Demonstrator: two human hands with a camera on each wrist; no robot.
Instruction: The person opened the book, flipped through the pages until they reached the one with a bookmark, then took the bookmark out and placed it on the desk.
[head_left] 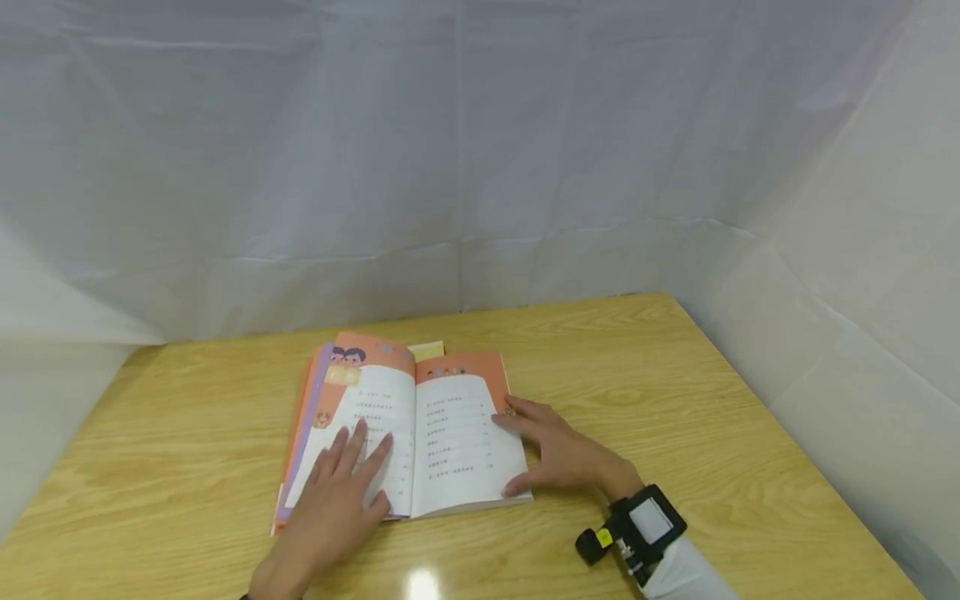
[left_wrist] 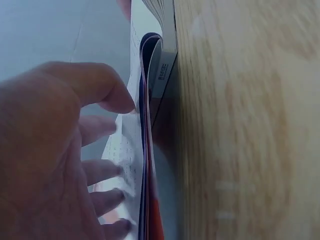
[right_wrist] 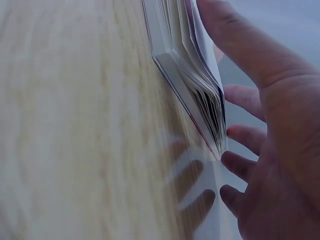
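Where hands rest, open orange-bordered book (head_left: 408, 433).

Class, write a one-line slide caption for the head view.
Left hand and right hand rest flat on the pages of an open book on a wooden table.

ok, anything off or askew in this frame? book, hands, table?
Nothing damaged or spilled. The open book lies flat on the wooden table, turned slightly off the table edge. The left hand presses its left page; the right hand rests on its right edge. A yellow note sticks out past the top edge, the only stray bit.
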